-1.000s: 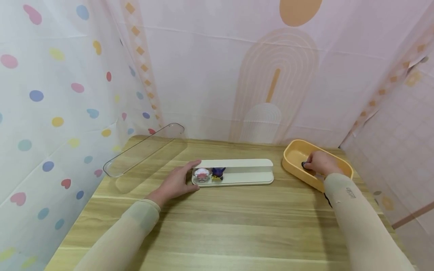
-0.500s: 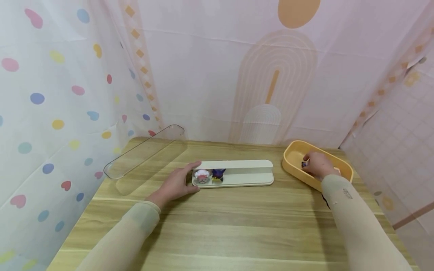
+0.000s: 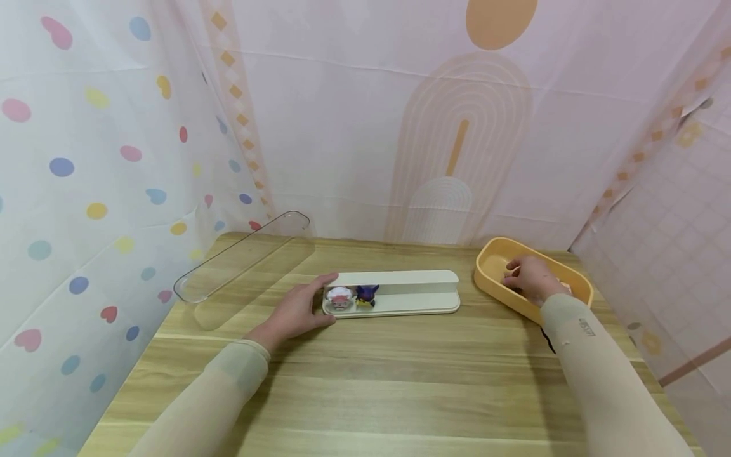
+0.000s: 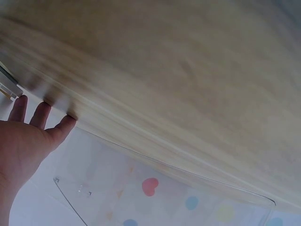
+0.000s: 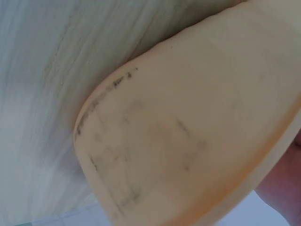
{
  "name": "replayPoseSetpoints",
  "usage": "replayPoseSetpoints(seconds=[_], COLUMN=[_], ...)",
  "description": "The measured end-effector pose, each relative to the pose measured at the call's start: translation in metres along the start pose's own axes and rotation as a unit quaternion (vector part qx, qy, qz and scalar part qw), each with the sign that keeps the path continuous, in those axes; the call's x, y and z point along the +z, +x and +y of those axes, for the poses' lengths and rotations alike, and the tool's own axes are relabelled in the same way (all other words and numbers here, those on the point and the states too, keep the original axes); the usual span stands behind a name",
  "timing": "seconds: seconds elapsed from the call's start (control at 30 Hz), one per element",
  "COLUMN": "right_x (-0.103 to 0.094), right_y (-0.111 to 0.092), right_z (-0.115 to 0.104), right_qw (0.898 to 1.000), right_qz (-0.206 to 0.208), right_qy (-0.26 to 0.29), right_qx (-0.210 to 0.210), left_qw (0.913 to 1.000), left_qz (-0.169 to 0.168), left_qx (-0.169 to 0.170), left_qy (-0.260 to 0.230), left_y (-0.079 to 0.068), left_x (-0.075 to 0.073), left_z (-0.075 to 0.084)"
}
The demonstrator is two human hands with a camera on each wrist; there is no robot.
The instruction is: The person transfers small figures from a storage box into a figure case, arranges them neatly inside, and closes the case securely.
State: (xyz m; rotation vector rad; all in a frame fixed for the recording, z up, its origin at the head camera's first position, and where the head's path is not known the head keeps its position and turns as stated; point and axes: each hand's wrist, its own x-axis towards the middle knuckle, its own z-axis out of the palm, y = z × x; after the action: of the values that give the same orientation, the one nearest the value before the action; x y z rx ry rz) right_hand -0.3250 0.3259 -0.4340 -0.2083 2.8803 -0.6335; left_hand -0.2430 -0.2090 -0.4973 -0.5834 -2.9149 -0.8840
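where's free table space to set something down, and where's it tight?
Free: the wide table front between the two sleeves, and the strip behind the white tray. Tight: left hand by the two figurines; right hand inside the yellow bin; clear lid far left.

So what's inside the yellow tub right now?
The right hand reaches into the yellow tub, fingers curled. Bare tub floor shows at its left end. Whatever lies beneath the hand or in its fingers is covered, so any contents there cannot be made out.
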Motion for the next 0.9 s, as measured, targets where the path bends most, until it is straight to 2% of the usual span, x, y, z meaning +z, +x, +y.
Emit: replayPoseSetpoints(seconds=[0.23, 0.47, 0.57, 0.77, 0.9], right_x=[0.005, -0.006, -0.009, -0.008, -0.006], right_y=[0.001, -0.005, -0.005, -0.008, -0.008], right_z=[-0.001, -0.008, -0.008, -0.010, -0.007], right_qw=[0.997, 0.996, 0.995, 0.991, 0.992], right_qz=[0.014, -0.055, -0.069, -0.070, -0.051], right_qy=[-0.064, -0.066, -0.070, -0.114, -0.107], right_qx=[-0.039, -0.005, -0.012, -0.031, -0.033], left_qw=[1.0000, 1.0000, 0.9999, 0.9999, 1.0000], left_qz=[-0.003, 0.000, -0.006, -0.009, -0.006], left_qx=[-0.002, -0.003, -0.013, -0.012, -0.003], left_qy=[0.004, -0.001, -0.001, -0.001, -0.004], left_y=[0.001, 0.001, 0.001, 0.001, 0.002], left_x=[0.001, -0.001, -0.002, -0.002, -0.001], left_z=[-0.001, -0.001, 0.000, 0.001, 0.000])
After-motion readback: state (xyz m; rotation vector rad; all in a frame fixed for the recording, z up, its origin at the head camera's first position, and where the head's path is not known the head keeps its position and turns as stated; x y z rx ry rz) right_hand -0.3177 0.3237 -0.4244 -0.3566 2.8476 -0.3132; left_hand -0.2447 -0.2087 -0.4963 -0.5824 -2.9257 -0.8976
